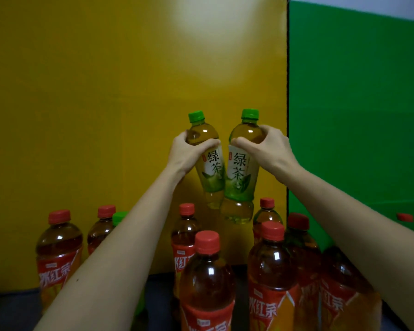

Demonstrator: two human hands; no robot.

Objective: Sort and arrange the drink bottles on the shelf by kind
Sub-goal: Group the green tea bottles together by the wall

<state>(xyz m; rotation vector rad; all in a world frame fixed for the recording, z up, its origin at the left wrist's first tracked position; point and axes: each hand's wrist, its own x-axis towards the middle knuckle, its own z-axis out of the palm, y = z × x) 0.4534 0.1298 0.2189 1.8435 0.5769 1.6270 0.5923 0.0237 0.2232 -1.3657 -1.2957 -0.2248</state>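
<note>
Aloft, two green teas leave the red pack

Behind everything stands a yellow backboard (105, 115), a green panel (356, 115) beside it on the right. Below, red-capped tea bottles (207, 283) crowd the dark shelf (10, 306), with one green cap (120, 217) showing behind the left forearm. Above them, both hands hold green-capped bottles clear of the shelf: the left hand (185, 151) has its grip wrapped round the shoulder of the left green tea bottle (208, 163), the right hand (270, 146) likewise round the right green tea bottle (242, 168). The bottles tilt toward each other, bases nearly touching. Setting them down well likely means levelling each, choosing bare shelf away from the reds, and lowering slowly so no neighbour is toppled.
</note>
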